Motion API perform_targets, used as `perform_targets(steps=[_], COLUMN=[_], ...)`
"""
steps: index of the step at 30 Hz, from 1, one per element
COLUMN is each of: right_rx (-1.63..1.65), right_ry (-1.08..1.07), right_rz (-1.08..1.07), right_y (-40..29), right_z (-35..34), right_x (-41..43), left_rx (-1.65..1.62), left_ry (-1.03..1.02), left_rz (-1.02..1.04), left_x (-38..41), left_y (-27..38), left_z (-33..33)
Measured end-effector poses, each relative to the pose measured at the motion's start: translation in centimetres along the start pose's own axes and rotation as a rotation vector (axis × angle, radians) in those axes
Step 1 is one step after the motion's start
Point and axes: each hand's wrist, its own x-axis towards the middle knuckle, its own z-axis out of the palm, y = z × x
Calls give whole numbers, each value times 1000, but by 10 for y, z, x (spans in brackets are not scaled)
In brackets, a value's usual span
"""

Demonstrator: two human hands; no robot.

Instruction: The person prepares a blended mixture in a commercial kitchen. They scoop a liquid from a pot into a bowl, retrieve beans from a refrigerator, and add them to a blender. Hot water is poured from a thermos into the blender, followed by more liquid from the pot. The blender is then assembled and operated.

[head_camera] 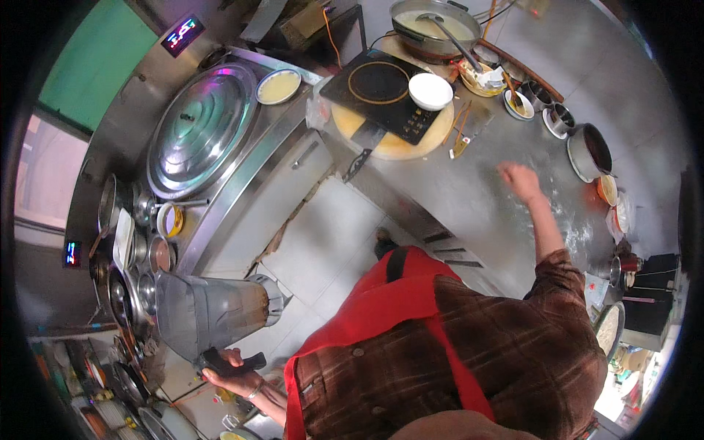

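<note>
My left hand (234,377) is wrapped around the black handle of a clear blender jug (212,308). The jug lies tilted on its side in the air, its wide mouth towards the left and its base towards the right. Brownish residue clings inside near the base. My right hand (520,180) hangs over the steel worktop (456,203), fingers curled in, with nothing visible in it. White powder is smeared on the worktop beside my right forearm.
A cleaver (364,144) lies on a round cutting board (352,118), partly under an induction cooker (379,82) bearing a white bowl (430,92). A large pot (436,27) holds pale liquid and a ladle. Left stands a wide domed lid (201,132). Bowls and pans line the walls.
</note>
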Motion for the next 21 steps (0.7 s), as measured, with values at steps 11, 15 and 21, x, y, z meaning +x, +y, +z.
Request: perform_targets(steps=[11,15,21], right_rx=[-212,-234,-361], right_ry=[285,259,87], right_rz=[-64,-235,-397], right_y=[40,41,46], right_z=[-85,-87,-82], right_x=[277,342,400], left_rx=[-40,89,193], left_ry=[186,227,241], left_rz=[-50,-19,25], left_x=[70,77,92], left_y=[-28,-26,-34], left_z=[131,208,295])
